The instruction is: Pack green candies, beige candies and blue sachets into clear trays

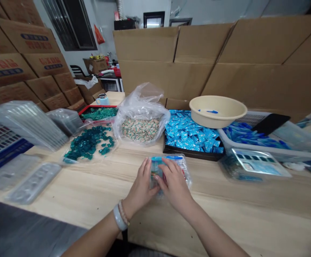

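A stack of clear plastic trays [185, 169] lies on the table in front of me, with blue items and something colourful inside the top one. My left hand [141, 186] grips its left side, fingers pointing forward. Over the middle and right reaches my right hand [175, 182], its fingers bent onto the tray and the thumb near the left hand. Both hands hide much of the contents. Just behind are a black tray of blue sachets [190, 134] and a clear bag of small patterned packets [140, 129].
Dark teal pieces [87, 142] lie on plastic at left, near a red tray [83, 110] of green pieces. Empty clear trays [34, 182] sit left. A cream basin [218, 107], a white basket [300, 154] of blue items and filled packs [257, 166] stand right. Cardboard [155, 71] walls the back.
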The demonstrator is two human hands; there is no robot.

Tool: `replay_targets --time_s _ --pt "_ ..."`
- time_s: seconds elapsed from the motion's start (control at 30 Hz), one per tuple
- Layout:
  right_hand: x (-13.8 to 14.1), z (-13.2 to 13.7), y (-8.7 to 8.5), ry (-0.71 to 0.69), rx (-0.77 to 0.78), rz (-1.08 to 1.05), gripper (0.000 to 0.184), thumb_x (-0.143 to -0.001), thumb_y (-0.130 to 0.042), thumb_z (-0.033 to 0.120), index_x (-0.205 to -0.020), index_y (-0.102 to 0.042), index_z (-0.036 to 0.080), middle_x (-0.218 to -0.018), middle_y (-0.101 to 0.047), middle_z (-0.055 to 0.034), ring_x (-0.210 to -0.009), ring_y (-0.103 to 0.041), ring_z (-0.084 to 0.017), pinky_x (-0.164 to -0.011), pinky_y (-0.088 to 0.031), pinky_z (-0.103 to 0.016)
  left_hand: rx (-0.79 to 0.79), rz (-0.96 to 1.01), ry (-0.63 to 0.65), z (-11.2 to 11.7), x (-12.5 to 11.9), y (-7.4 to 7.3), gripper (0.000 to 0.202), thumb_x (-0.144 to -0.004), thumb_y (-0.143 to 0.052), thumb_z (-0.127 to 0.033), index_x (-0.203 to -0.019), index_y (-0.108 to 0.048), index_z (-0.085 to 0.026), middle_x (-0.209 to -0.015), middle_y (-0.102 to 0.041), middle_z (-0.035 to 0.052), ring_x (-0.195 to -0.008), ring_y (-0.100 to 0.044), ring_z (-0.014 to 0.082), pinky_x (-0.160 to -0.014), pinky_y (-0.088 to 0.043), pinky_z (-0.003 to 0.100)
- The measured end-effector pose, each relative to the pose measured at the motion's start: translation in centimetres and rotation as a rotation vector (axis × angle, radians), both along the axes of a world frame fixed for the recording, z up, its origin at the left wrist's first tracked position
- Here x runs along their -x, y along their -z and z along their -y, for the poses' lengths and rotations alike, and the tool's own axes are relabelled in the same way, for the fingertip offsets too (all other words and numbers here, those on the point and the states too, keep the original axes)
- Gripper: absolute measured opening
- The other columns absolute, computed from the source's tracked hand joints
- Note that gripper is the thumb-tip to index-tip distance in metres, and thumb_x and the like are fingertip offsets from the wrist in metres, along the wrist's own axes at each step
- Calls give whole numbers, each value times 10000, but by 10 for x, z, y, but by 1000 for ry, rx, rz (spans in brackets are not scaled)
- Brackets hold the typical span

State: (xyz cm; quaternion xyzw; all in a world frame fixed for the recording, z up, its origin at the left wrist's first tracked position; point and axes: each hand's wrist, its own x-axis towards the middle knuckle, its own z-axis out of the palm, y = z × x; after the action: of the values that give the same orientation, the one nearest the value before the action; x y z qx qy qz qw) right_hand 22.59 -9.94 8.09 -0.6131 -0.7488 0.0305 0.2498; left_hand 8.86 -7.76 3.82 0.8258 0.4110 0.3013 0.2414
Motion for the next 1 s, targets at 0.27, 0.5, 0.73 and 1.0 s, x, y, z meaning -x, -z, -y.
replay_targets --time_s 0.27,0.5,0.73,1.0 --pt "-34 -10 -12 194 -135 -154 412 -737 -511 382 -1073 -502 144 -1135 -503 -143 -1050 -442 -262 -856 -369 -427 106 290 -111 -11 16 -9 698 -666 -622 -386 -1257 -305 -190 -1333 -286 148 -1235 -273 274 -976 -302 465" --pt "-93 55 42 639 202 -831 408 -680 -477 574 -723 -526 171 -542 -512 -2 -506 -495 -144 -526 -422 -289 621 612 -253 -88 29 -14 388 -703 -521 -507 -692 -575 -122 -799 -612 83 -832 -572 193 -795 -441 347" --pt "-27 73 69 728 521 -1494 880 -590 -490 693 -1310 -147 322 -1345 -271 -117 -945 -544 -266 -622 -480 -375 1201 412 446 -96 -16 -9 481 -730 -525 -484 -1122 -523 -204 -1200 -511 76 -1113 -447 237 -920 -347 376" --pt "-93 40 55 673 485 -1528 764 -652 -443 678 -1300 -246 325 -1316 -383 -59 -1092 -464 -266 -771 -441 -421 1367 419 528 -71 -77 -28 486 -716 -561 -450 -1124 -518 -188 -1111 -577 66 -984 -536 214 -845 -398 339"
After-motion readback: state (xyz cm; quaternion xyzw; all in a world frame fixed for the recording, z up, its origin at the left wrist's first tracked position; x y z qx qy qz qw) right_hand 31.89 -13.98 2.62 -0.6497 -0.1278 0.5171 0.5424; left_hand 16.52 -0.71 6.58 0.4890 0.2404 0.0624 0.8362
